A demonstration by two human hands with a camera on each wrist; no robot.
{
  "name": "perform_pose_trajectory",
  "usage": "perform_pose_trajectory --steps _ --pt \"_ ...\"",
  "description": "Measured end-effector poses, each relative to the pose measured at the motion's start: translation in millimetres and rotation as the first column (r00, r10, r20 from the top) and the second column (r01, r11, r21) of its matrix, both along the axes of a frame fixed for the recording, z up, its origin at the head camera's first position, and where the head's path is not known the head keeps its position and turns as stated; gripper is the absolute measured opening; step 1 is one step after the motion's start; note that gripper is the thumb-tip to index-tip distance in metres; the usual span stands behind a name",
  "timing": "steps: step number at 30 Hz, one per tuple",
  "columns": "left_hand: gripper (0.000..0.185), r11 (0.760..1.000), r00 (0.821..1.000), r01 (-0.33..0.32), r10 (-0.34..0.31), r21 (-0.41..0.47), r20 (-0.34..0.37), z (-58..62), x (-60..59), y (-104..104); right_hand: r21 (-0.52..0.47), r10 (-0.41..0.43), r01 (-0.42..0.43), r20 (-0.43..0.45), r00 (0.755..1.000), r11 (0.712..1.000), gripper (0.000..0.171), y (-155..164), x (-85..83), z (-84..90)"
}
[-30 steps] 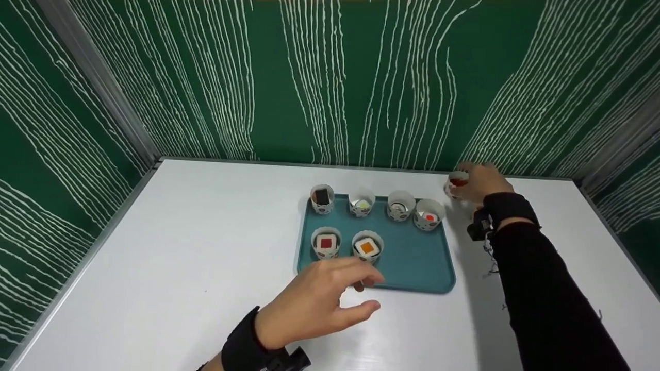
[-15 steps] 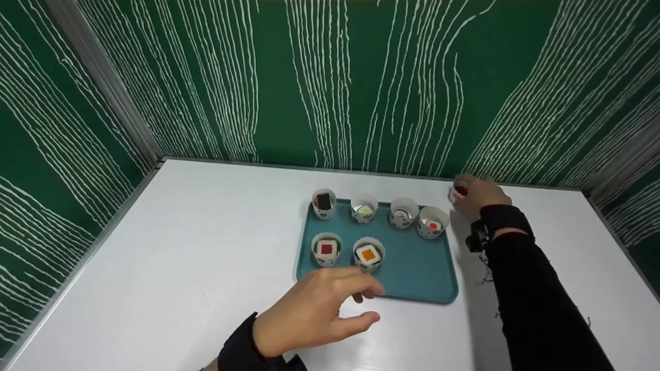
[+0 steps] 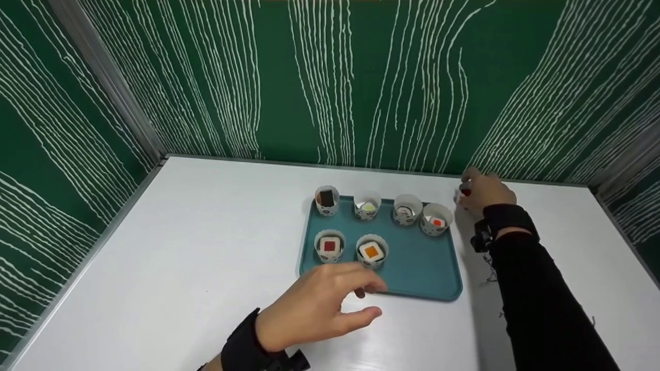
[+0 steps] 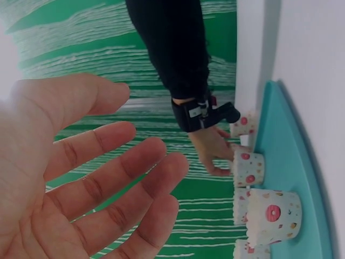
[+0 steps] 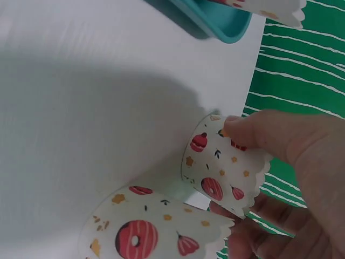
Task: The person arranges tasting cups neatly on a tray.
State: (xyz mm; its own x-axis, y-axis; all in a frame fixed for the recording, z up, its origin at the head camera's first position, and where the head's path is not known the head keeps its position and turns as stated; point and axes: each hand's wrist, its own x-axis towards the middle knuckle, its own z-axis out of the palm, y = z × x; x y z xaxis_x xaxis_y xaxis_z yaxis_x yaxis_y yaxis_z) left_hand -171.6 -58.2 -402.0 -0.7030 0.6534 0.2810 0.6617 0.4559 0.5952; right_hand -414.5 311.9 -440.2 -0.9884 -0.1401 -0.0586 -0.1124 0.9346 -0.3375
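My right hand (image 3: 487, 191) is at the table's back edge, right of a teal tray (image 3: 417, 275). In the right wrist view its thumb and fingers pinch a white paper baking cup (image 5: 215, 167) printed with doughnuts and cupcakes. Something red shows inside that cup in the head view. A second printed cup (image 5: 156, 229) stands beside it, nearer the wrist camera. My left hand (image 3: 319, 299) hovers in front of the tray, fingers relaxed and parted, holding nothing. Cups on the tray include one with a red-centred white square piece (image 3: 329, 246) and one with an orange-centred piece (image 3: 372, 251).
Along the tray's back stand several more cups, one with a dark piece (image 3: 327, 198) and one with a red-spotted piece (image 3: 437, 222). A green wall (image 3: 299, 103) with white drip lines borders the white table (image 3: 206, 232) at the back.
The head view has shifted slightly. My right hand stays at the back right cup, its fingers now covering more of it. The left hand and the cups on the tray hold their places.
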Motion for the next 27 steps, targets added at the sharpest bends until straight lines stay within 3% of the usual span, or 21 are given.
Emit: perform_pose_trajectory --steps 13,18,27 --pt "0.021 1.0 1.0 -0.019 0.019 0.009 -0.002 -0.3 -0.7 1 -0.01 0.036 -0.037 -0.081 0.996 0.999 0.046 2 6.7 10.6" --pt "0.024 1.0 1.0 -0.026 0.026 0.002 0.014 -1.4 -1.0 1 0.017 0.101 -0.1 -0.091 0.991 0.995 0.041 3 15.1 21.5" --pt "0.024 0.999 1.0 -0.015 0.016 0.041 -0.027 -3.7 -5.9 2 0.063 0.164 -0.157 -0.119 0.979 0.986 0.042 -6 40.5 40.5"
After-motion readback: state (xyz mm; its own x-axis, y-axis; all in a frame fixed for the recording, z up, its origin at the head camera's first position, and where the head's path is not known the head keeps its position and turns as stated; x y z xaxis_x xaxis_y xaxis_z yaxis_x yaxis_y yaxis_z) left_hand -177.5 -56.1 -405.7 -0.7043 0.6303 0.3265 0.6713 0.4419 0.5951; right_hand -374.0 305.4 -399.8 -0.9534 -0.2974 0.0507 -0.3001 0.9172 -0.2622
